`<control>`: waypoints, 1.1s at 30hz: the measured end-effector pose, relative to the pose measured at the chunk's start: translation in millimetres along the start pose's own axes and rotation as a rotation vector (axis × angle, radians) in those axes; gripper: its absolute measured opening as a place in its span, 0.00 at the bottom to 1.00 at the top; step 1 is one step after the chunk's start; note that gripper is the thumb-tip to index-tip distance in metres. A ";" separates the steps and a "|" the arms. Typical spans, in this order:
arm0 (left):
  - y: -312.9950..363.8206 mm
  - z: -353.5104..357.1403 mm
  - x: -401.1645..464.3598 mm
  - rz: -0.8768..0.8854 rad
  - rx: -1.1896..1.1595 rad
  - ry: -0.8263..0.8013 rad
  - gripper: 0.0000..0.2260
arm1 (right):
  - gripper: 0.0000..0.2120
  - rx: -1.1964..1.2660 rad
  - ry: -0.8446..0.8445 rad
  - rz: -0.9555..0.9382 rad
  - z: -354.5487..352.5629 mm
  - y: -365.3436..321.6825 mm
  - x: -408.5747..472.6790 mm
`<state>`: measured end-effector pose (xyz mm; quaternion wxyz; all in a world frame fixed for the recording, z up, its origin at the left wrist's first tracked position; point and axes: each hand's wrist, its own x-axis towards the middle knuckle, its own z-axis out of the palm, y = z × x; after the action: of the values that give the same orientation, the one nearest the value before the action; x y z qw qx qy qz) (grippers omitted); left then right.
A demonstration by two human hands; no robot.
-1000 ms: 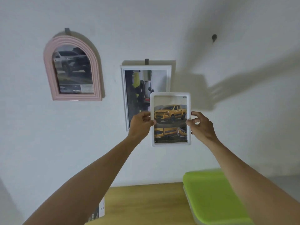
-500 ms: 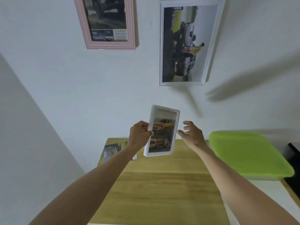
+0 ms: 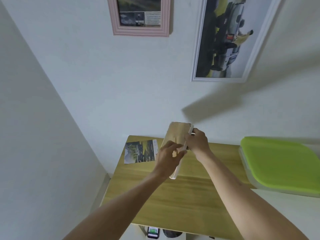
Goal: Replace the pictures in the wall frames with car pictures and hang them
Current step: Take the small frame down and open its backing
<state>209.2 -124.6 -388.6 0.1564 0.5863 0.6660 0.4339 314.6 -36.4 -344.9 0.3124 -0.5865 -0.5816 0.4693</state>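
Note:
A small white picture frame (image 3: 177, 134) is held above the wooden table (image 3: 181, 196), turned so its brown back faces me. My left hand (image 3: 168, 158) grips its lower part, fingers curled round the back and edge. My right hand (image 3: 197, 142) pinches its right white edge near the top. Its yellow car picture is hidden from view. On the wall hang a pink frame (image 3: 140, 16) and a larger white frame (image 3: 226, 40), each with a car picture.
Loose printed pictures (image 3: 141, 151) lie at the table's far left corner. A clear box with a green lid (image 3: 280, 163) stands at the right. A side wall closes in on the left. A phone (image 3: 153, 232) shows below the table's near edge.
The small frame came down from the wall to above the table and was flipped from picture side to brown back. My right hand let go, then took the frame's edge again.

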 end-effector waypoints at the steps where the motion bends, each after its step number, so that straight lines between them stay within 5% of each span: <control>1: -7.1 0.7 0.5 0.024 0.000 0.028 0.13 | 0.07 0.072 -0.039 0.028 -4.5 6.5 2.8; 4: -35.2 -1.1 6.8 -0.061 0.094 0.084 0.18 | 0.10 0.187 -0.172 0.108 -19.4 28.5 12.2; 11: -69.6 -8.5 25.8 -0.358 -0.018 -0.125 0.30 | 0.06 0.191 -0.406 0.150 -35.7 72.1 41.2; 17: -80.1 18.9 21.0 -0.406 0.075 -0.118 0.33 | 0.21 -0.131 -0.060 -0.116 -11.4 101.7 48.0; 23: -84.2 34.6 11.0 -0.497 0.082 -0.123 0.33 | 0.20 -0.333 0.013 -0.344 9.6 139.9 51.2; 33: -124.7 39.3 19.7 -0.652 0.054 -0.216 0.27 | 0.23 -0.383 -0.108 -0.121 30.7 166.1 51.5</control>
<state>151.7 -83.0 -500.2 0.3407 0.3890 0.8093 0.2787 345.1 -13.0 -517.3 0.1912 -0.5733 -0.7103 0.3610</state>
